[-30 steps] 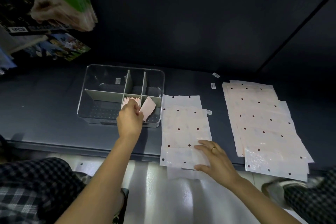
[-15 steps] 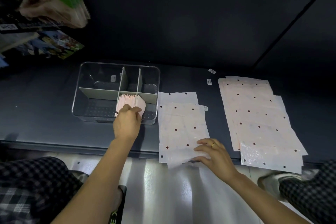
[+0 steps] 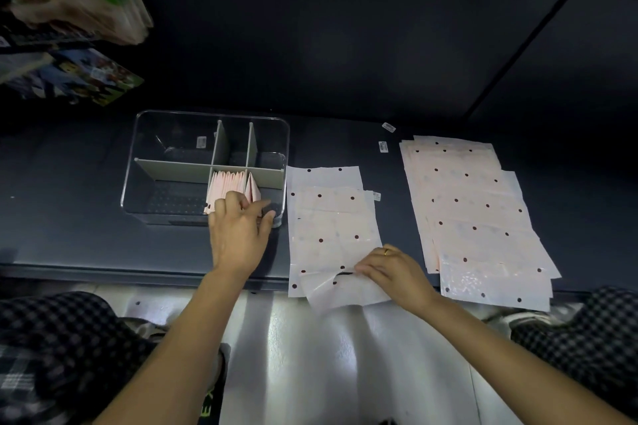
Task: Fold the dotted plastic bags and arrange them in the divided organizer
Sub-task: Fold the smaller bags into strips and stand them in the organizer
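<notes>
Nearest you, your checked trouser legs flank the pale floor below the counter edge. Your right hand sits at that front edge, fingers curled and pinching the loose lower corner of the top dotted bag, which overhangs the edge. That bag belongs to the middle stack, lying flat just right of the clear divided organizer. Your left hand reaches over the organizer's near wall, fingers bent against the row of folded pink bags standing in the front compartment beside the grey divider; the thumb rests spread at the rim. A larger stack of dotted bags lies well apart on the right. Two small labels lie behind, between the stacks. Bare dark counter stretches left of the organizer, and colourful packages hang at far left.
</notes>
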Action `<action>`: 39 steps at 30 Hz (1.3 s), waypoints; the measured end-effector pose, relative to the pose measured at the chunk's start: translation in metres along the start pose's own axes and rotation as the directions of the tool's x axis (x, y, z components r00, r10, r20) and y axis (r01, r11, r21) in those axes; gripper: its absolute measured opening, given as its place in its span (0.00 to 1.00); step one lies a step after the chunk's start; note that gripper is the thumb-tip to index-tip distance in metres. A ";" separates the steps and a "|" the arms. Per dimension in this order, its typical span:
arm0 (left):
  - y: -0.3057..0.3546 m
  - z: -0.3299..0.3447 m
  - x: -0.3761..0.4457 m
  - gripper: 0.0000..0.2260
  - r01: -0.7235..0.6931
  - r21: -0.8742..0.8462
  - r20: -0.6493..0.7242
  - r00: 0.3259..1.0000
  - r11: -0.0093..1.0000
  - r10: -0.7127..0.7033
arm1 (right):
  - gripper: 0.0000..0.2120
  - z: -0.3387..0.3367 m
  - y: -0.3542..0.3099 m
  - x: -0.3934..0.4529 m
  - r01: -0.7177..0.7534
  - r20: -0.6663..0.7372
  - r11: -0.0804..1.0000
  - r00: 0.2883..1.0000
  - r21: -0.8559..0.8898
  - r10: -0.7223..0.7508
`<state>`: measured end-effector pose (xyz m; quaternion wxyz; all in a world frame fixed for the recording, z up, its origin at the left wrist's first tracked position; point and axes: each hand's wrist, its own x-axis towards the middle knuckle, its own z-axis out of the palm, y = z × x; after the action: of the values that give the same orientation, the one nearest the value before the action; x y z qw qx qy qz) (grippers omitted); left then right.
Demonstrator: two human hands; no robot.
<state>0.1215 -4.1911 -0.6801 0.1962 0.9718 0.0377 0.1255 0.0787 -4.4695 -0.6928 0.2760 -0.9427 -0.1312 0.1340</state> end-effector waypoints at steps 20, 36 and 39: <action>0.056 0.000 -0.051 0.10 0.835 -0.488 0.848 0.523 0.253 -0.091 | 0.23 -0.022 -0.006 0.042 -0.281 0.340 0.911 0.924 0.300 0.174; 0.059 0.016 -0.030 0.09 0.744 -0.317 0.925 0.378 -0.588 -0.020 | 0.30 -0.018 0.018 0.021 -0.121 0.165 0.976 0.982 0.179 0.092; 0.063 0.026 -0.030 0.10 0.817 -0.496 0.868 0.473 -0.295 -0.149 | 0.06 -0.012 0.014 0.032 -0.195 -0.019 0.942 0.978 0.272 0.207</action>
<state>0.1007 -4.2619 -0.6854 0.8206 0.4069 0.3230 -0.2382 0.1145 -4.4767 -0.6963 0.3892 -0.9078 -0.0084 0.1558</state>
